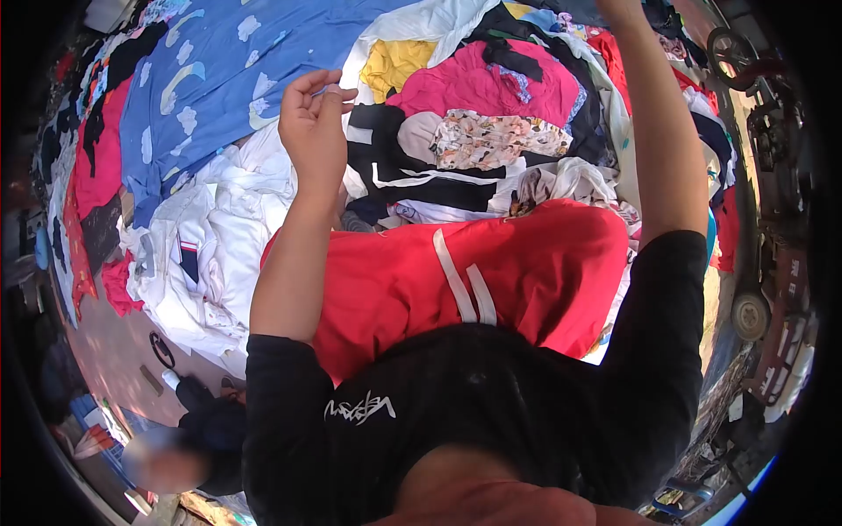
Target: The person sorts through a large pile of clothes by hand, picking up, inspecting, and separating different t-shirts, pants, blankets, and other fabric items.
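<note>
My left hand (314,114) is raised over the edge of a blue cloth with a cloud print (210,79). Its fingers are loosely curled and apart, with nothing visible between them. Just right of it lie a yellow cloth (395,66) and a black garment with white bands (377,145). My right arm (662,131) reaches to the top edge, where the hand is cut off. Between the arms are a pink garment (474,88) and a floral cloth (500,138). Red fabric with white stripes (395,272) covers my lap.
White clothes (210,237) are heaped at the left, with pink and red garments (105,158) beyond them. A person (210,438) in dark clothing is at the lower left. Wheels and a dark metal frame (772,298) stand along the right side.
</note>
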Action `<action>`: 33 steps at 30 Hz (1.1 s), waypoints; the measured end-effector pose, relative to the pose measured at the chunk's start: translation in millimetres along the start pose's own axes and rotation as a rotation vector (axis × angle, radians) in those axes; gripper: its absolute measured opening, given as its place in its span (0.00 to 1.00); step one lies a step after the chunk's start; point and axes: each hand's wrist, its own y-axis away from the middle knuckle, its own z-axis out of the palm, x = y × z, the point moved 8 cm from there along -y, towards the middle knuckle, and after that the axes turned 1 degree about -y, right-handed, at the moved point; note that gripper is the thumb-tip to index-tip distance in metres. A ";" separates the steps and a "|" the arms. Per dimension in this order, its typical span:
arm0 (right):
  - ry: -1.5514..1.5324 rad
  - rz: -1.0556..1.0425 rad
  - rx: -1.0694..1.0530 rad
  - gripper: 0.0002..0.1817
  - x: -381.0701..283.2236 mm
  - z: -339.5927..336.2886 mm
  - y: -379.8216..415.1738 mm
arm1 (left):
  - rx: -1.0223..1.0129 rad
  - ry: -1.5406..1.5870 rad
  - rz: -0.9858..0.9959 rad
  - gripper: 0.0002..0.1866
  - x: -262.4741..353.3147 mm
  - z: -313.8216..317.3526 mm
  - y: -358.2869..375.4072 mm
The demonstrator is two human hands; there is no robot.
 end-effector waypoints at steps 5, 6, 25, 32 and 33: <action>0.544 0.438 -0.264 0.10 259.0 108.6 249.0 | -0.025 0.000 -0.029 0.09 -4.2 11.2 3.2; 0.674 0.575 -0.361 0.09 270.3 119.9 286.0 | -0.029 -0.009 -0.019 0.08 -3.1 12.6 4.2; 0.813 0.663 -0.835 0.21 277.3 117.6 270.0 | -0.203 -0.129 -0.160 0.09 -36.5 43.1 8.9; 0.287 0.393 -0.536 0.14 75.8 68.4 186.8 | -0.449 -0.411 -0.164 0.18 -59.6 65.3 20.2; 0.179 0.346 -0.474 0.13 48.0 61.1 179.7 | -0.490 -0.371 -0.176 0.22 -72.6 70.2 24.0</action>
